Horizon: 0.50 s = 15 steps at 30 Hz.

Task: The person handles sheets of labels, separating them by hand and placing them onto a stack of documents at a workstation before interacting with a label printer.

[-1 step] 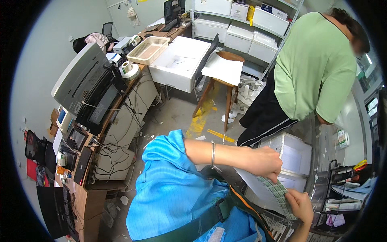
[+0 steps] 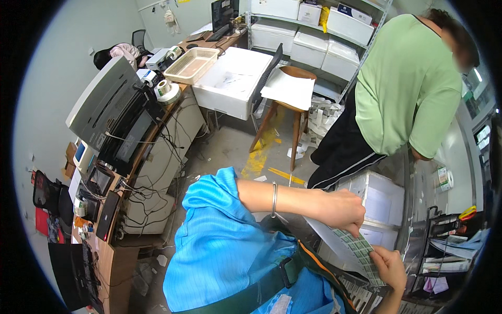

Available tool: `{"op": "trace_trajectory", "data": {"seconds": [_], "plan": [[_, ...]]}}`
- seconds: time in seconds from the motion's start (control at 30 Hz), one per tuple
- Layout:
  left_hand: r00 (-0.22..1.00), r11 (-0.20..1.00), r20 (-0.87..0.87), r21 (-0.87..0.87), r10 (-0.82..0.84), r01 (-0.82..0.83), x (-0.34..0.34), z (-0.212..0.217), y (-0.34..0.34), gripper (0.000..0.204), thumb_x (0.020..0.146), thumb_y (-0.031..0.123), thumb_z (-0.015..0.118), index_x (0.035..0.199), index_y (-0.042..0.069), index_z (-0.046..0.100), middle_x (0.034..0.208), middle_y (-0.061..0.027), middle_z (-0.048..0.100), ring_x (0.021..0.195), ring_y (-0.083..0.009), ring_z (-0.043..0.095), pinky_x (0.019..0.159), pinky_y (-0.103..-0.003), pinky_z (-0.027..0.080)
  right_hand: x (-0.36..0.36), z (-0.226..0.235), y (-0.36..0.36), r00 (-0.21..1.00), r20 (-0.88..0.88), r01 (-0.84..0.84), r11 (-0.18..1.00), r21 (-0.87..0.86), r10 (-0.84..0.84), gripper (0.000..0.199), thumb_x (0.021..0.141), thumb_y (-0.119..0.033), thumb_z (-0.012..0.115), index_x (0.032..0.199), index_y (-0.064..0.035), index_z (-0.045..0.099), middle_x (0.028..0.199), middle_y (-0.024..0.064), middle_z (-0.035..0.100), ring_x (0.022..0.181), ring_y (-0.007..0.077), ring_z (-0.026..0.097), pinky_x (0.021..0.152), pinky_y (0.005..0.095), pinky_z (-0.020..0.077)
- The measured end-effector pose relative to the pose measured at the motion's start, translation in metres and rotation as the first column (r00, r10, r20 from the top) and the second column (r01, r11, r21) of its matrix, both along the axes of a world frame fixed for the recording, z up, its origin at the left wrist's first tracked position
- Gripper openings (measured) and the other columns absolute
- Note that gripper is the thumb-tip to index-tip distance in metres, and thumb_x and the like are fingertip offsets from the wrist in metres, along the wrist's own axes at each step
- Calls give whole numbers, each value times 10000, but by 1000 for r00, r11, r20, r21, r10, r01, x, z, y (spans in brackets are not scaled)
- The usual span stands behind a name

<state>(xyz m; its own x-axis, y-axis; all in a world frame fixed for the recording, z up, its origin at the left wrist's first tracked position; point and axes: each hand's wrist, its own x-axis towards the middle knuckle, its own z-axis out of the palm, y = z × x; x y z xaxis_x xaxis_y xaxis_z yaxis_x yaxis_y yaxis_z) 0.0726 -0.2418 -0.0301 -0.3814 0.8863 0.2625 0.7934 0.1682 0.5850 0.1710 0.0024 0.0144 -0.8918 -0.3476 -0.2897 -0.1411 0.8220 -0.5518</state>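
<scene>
My left hand (image 2: 342, 210) reaches across from the left, a bangle on its wrist, with its fingers closed at the upper edge of a sheet of green printed labels (image 2: 360, 252). The sheet has a white side that curves away to the left. At its right edge, my right hand (image 2: 389, 266) pinches the sheet between thumb and fingers. The left fingertips are partly hidden behind the hand. Beneath and beyond the sheet are white foam boxes (image 2: 384, 196).
A person in a green top (image 2: 402, 89) stands ahead on the right. A wooden chair (image 2: 295, 73) with white paper stands ahead. A black wire rack (image 2: 431, 240) is at the right. The left desk (image 2: 115, 235) carries monitors and trailing cables. Paper scraps litter the floor.
</scene>
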Motion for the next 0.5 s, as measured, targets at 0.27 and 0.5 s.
{"op": "trace_trajectory", "data": {"seconds": [0.27, 0.5], "plan": [[993, 999, 117, 22, -34, 32, -12, 9, -12, 219, 794, 311, 639, 838, 106, 699, 720, -127, 645, 700, -314, 620, 609, -408, 486, 23, -13, 39, 988, -145, 37, 995, -93, -50, 205, 874, -131, 564, 1034, -36, 648, 670, 171, 598, 493, 210, 573, 519, 282, 457], [998, 995, 30, -91, 46, -43, -13, 8, -29, 242, 845, 325, 587, 824, 109, 693, 674, -146, 617, 628, -334, 592, 558, -411, 464, 26, -12, 80, 970, -22, 242, 960, 139, -242, 227, 860, -137, 557, 1041, -33, 644, 797, 181, 646, 679, 265, 629, 641, 341, 484]]}}
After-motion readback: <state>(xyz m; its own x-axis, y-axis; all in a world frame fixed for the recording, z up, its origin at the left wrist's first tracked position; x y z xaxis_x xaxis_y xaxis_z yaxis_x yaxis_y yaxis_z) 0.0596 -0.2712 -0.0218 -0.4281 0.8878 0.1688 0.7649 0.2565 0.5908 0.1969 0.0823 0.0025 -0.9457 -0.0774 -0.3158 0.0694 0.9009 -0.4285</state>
